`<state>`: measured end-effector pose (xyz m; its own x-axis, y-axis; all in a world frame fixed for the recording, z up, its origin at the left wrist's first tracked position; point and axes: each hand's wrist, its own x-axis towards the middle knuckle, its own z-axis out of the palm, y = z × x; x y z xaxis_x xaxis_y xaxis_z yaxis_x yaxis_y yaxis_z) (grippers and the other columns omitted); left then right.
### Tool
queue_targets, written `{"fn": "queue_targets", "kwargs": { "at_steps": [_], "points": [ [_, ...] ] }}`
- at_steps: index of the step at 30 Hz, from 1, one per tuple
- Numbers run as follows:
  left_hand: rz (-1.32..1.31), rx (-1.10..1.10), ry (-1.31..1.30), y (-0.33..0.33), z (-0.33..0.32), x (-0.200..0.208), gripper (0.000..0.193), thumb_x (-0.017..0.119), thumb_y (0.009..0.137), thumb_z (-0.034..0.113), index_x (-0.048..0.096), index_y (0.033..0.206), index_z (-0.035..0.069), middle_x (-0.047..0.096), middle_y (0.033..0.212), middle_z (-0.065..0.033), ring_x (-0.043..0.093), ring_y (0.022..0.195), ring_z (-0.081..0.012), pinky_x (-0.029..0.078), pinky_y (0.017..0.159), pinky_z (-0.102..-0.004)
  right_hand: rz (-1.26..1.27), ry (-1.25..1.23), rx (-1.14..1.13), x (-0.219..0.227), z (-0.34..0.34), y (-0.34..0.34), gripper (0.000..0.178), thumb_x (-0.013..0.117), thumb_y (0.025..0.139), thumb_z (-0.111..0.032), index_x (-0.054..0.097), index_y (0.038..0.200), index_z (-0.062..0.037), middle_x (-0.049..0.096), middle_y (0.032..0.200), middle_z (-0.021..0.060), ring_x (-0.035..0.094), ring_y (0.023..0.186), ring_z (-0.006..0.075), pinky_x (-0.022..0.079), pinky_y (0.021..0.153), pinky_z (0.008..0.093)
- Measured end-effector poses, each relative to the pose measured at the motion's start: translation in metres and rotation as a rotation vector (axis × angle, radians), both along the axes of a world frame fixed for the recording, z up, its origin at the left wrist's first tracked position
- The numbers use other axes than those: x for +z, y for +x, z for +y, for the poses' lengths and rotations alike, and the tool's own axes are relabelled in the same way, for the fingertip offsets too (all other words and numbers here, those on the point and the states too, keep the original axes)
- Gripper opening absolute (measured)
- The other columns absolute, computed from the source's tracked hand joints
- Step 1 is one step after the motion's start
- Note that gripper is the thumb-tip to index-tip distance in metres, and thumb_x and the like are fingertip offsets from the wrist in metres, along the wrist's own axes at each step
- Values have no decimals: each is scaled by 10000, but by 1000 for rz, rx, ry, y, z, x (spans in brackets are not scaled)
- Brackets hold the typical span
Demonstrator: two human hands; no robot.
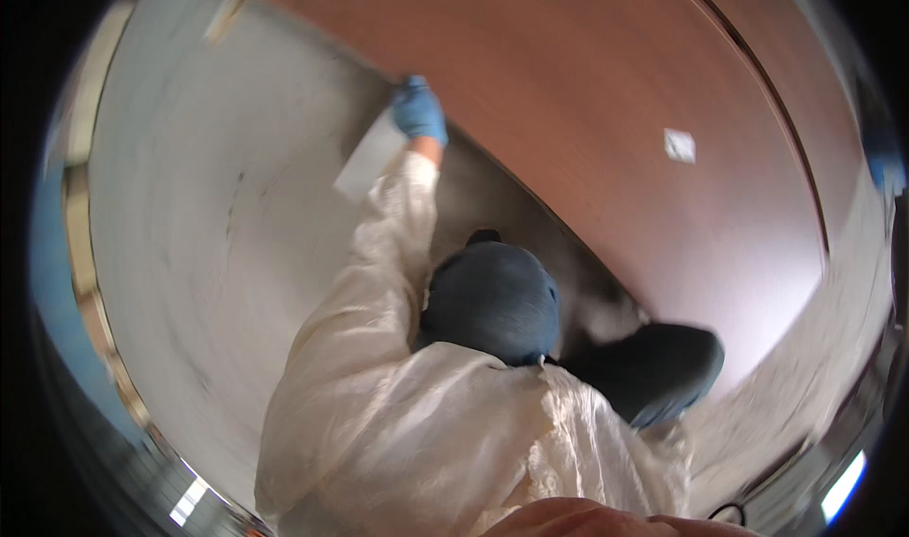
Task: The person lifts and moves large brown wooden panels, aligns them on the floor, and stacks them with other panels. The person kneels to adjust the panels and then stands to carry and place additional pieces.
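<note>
Currently, through the head view, I have the left hand [418,113], in a blue glove, stretched well out ahead of the body. Its fingers look curled closed around one end of a flat white piece [371,158], which slants from the hand down and to the left over a grey surface [189,168]; blur hides how each finger sits. That hand is right at the edge of a large reddish-brown panel [559,111], though I cannot tell whether it touches it. The right hand lies outside my view, so I cannot tell its grip. A pale, shiny sleeve [350,300] covers the left arm. Nearer the body I see one dark-clad knee [494,300], and to its right the other leg [658,366], close to the panel. A small white square [679,145] shows on the panel's face, and a dark seam [748,63] curves along its right side.
</note>
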<state>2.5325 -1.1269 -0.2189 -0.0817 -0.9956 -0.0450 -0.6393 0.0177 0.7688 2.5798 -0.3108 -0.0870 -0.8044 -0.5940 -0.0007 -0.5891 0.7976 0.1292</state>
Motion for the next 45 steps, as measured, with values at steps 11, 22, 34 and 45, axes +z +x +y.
{"fn": "queue_targets", "kwargs": {
  "at_steps": [11, 22, 34, 45],
  "points": [
    [336, -167, 137, 10, -40, 7, 509, 663, 993, 391, 715, 1135, -95, 739, 1156, -148, 681, 933, -263, 557, 823, -406, -246, -298, -423, -6, -40, -14, 341, 558, 972, -238, 561, 1302, -157, 562, 1399, 147, 573, 1276, 318, 475, 1062, 434],
    [-430, -101, -6, -1, -24, 45, 633, 581, 966, 505, 691, 1183, -79, 684, 1223, -283, 665, 1068, -399, 524, 916, -493, -113, -53, -182, -18, -16, -24, 523, 693, 865, -247, 615, 1365, -113, 580, 1401, 123, 604, 1195, 329, 491, 1033, 455],
    [110, -2299, -916, -142, 451, 138, 689, 730, 913, 349, 521, 1454, -22, 423, 1559, -280, 362, 1465, -470, 295, 1196, -547, 26, -298, -135, -22, 14, -15, 426, 638, 935, -218, 631, 1355, -147, 571, 1469, 63, 603, 1224, 283, 476, 1075, 431],
    [-216, -2533, -986, -44, 638, 89, 1235, 767, 762, 623, 148, 1603, -37, 36, 1674, -346, 25, 1546, -547, 52, 1222, -691, 437, -1409, -1206, -88, 166, 47, 403, 619, 1018, -306, 678, 1274, -1, 728, 1180, 120, 663, 1062, 222, 526, 950, 351]
  ]
}}
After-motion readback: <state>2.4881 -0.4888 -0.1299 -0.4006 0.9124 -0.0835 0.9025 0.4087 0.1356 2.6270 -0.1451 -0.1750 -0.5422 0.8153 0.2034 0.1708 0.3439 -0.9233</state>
